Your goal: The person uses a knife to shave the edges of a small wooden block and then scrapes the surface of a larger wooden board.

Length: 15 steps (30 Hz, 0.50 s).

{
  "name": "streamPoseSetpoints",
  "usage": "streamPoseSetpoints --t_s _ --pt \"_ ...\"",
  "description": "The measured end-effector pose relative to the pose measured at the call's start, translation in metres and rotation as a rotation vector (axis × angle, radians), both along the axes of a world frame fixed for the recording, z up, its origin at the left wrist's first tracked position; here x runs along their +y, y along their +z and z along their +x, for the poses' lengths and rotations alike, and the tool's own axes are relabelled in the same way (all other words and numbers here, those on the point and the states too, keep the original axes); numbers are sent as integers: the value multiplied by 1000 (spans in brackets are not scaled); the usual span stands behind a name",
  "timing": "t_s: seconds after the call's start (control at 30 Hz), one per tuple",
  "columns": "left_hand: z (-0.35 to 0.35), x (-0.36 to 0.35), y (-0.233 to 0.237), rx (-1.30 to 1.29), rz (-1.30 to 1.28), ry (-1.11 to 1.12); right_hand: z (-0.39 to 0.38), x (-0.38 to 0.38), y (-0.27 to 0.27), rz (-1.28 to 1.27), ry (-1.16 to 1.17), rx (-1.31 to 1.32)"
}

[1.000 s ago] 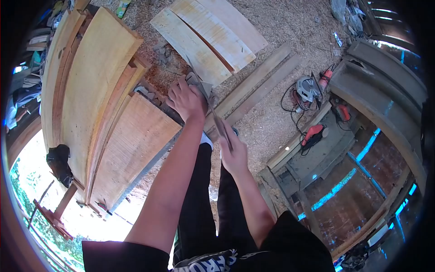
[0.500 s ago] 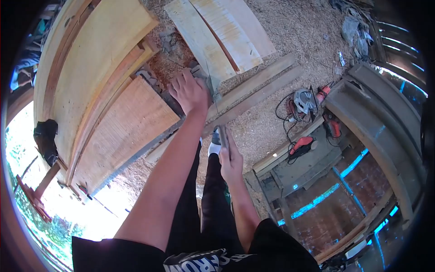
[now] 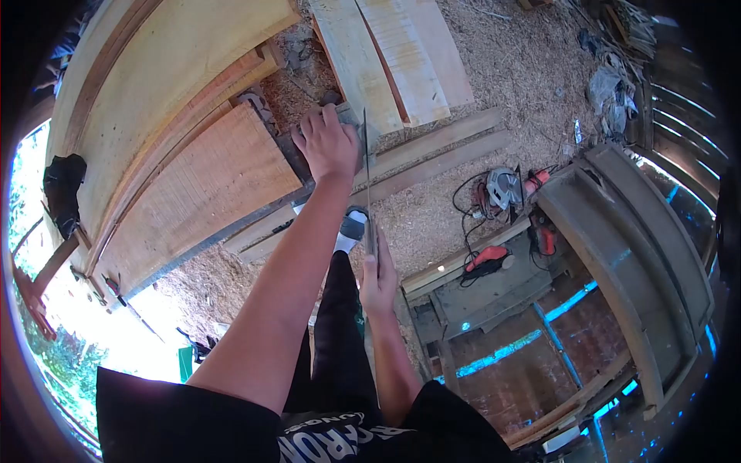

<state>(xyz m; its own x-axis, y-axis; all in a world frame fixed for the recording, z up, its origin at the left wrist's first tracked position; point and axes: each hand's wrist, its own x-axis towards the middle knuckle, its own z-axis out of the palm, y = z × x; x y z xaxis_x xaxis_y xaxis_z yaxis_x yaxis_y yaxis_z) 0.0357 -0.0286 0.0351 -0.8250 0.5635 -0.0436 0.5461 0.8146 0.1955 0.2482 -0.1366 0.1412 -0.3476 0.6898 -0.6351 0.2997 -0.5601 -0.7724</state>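
My right hand [image 3: 378, 282] is closed round the handle of a handsaw [image 3: 367, 174]. Its thin blade, seen nearly edge-on, points away from me and passes close to the right side of my left hand [image 3: 330, 147]. That hand lies palm down with its fingers spread, pressing on a grey piece of wood [image 3: 349, 116] that it mostly covers. Just past the blade is the near end of a pale board [image 3: 359, 62]. Whether the teeth are inside the wood I cannot make out.
Large curved wooden panels [image 3: 193, 166] stand at the left. Long strips [image 3: 432, 158] lie on the sawdust-covered floor [image 3: 517, 85]. To the right are a circular saw [image 3: 503, 189], a red corded power tool [image 3: 488, 256] and a curved wooden frame [image 3: 610, 255].
The view has shifted, so the power tools and frame appear farther left and lower. The handsaw's blade shows more upright in view. Both hands keep their places on the wood and handle.
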Motion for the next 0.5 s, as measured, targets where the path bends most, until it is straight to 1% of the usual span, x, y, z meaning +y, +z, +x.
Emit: streamPoseSetpoints --t_s 0.03,0.1,0.13,0.17,0.23,0.3,0.33,0.37,0.43,0.47,0.5 --pt "0 0 0 4 -1 -2 -9 8 -8 1 6 -4" --pt "0 3 3 -28 -16 15 -28 31 -29 86 65 -64" --pt "0 2 4 -53 -35 27 -39 46 -23 18 47 -27" --pt "0 0 6 -54 -43 47 -37 44 -16 10 68 -28" --pt "0 1 7 -74 2 42 -24 33 3 -105 39 -84" --pt "0 3 9 -63 18 40 4 -1 1 -76 13 -53" --pt "0 3 9 -50 32 42 6 -5 3 -49 -9 -19" --pt "0 3 8 -48 29 39 6 -3 -6 -51 -12 -18" --pt "-1 4 5 -30 46 48 -14 23 -20 91 123 -130" --pt "-1 4 4 -23 44 47 -19 33 -19 89 122 -123" --pt "-1 3 4 -37 72 61 -27 46 -10 -9 111 -127"
